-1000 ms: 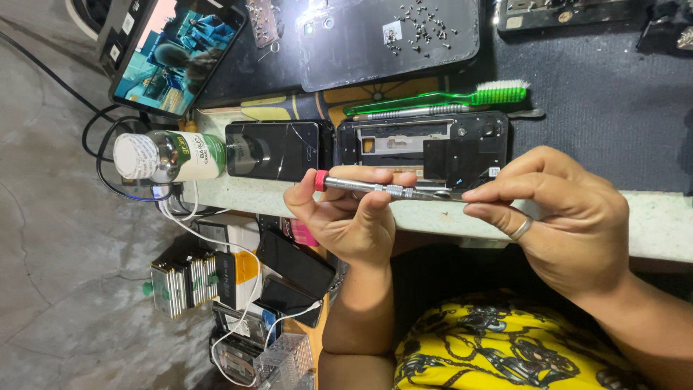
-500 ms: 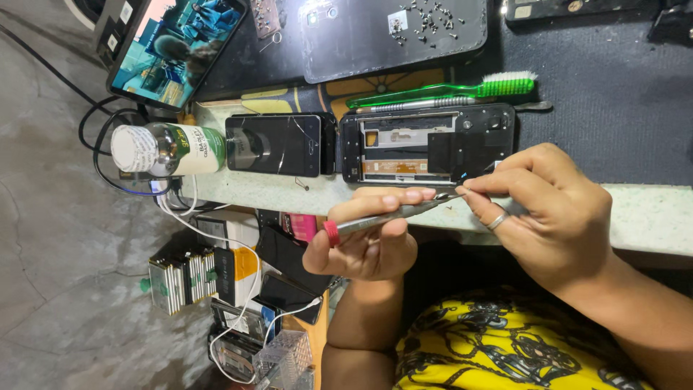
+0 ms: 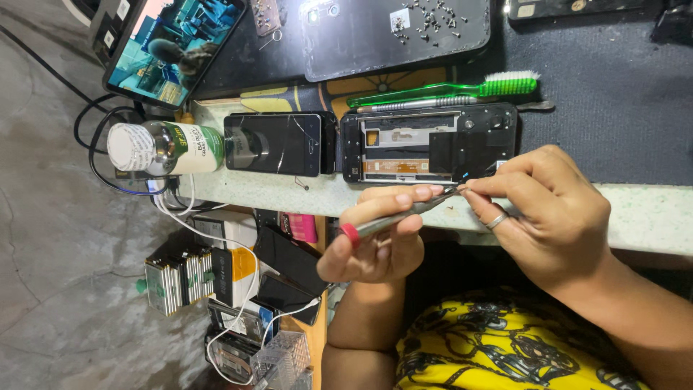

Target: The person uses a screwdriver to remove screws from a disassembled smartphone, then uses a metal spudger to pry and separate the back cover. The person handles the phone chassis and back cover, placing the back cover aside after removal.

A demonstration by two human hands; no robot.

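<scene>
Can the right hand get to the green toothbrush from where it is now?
Probably yes: the green toothbrush lies uncovered just beyond the opened phone, but the right hand is pinching the screwdriver tip and must release first.

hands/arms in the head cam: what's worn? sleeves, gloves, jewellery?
No gloves. Both forearms are uncovered, with no sleeves in view. The right hand wears a plain silver ring on one of its fingers. The left hand shows no ring or watch. A yellow garment with dark print covers the torso.
</scene>
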